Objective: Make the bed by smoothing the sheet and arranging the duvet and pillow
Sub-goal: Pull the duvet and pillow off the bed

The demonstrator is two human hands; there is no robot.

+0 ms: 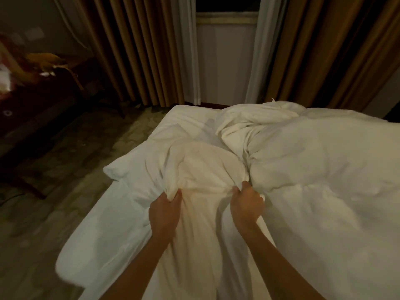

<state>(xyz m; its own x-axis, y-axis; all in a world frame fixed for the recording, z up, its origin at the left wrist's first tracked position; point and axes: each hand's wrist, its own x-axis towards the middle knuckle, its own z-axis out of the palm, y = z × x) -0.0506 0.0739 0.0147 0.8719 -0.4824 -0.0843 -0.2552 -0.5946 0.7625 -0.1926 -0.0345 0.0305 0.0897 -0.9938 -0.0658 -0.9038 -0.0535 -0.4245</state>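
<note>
Across the near half of the bed, both bare forearms reach forward. The left hand [164,215] has fingers and thumb curled round a bunch of the white duvet [313,169], pinching a ridge of cloth at its own 12 o'clock. The right hand [245,205], beside it at 3 o'clock, grips a second bunch of the same cloth, knuckles up. Between the two hands the cloth is drawn fairly taut and runs back toward the person. Ahead of them, at 12 o'clock, it swells into a rounded hump. The duvet's thick bulk lies heaped from the right hand's 1 to 4 o'clock. The white sheet [101,234] lies bare at the left hand's 8 o'clock. What looks like a pillow [121,169] corner, partly under the duvet, sticks out at its 10 o'clock. Brown curtains [140,50] hang beyond the bed at 12 o'clock.
</note>
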